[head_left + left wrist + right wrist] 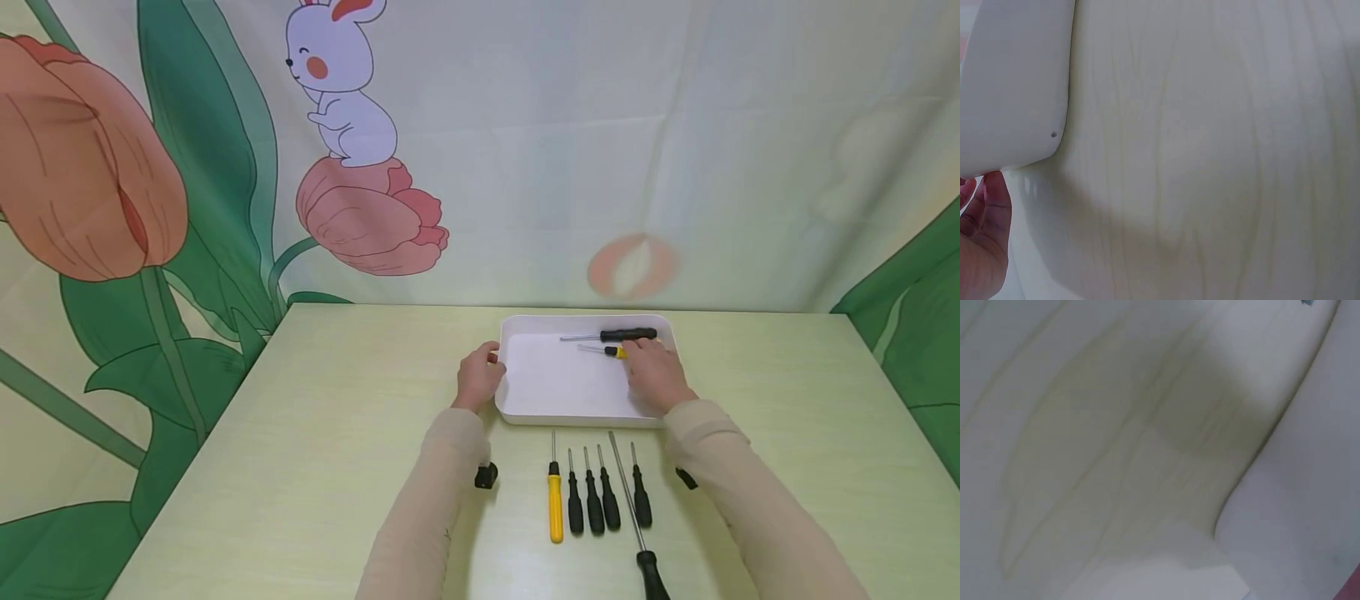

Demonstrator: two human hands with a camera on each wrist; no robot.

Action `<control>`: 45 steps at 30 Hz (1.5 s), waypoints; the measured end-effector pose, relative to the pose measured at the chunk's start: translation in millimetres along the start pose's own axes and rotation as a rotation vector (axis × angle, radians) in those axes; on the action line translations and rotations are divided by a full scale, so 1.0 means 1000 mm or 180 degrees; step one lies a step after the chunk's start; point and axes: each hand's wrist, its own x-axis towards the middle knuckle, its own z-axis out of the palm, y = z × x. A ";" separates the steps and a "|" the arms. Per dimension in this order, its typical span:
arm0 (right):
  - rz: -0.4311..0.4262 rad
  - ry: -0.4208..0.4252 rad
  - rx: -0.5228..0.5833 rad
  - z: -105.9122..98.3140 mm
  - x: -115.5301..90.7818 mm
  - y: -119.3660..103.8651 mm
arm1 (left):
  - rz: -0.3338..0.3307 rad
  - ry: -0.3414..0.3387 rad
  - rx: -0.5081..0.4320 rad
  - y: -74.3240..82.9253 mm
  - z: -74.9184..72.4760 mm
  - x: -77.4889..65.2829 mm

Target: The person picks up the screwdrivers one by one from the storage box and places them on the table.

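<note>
A yellow-and-black screwdriver point(612, 352) lies low over the white tray point(555, 392), its shaft pointing left. My right hand point(654, 375) reaches over the tray's right side and holds it by the handle, most of which the fingers hide. Just behind it in the tray is a black-handled screwdriver point(628, 334). At the tray's left wall is my left hand point(480, 379), its fingers loosely bent and the fingertips right against the outside of the wall. In the left wrist view the same hand point(985, 244) shows at the tray's corner point(1022, 94).
In front of the tray lies a row of screwdrivers: a yellow one point(555, 507), several small black ones point(594, 512) and a long one with a black handle point(651, 575). A printed curtain point(525, 167) hangs behind the pale wooden table point(337, 433).
</note>
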 end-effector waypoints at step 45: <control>0.0340 -0.0133 0.0264 0.000 -0.002 -0.001 | -0.0022 -0.0008 0.0010 -0.002 0.001 0.002</control>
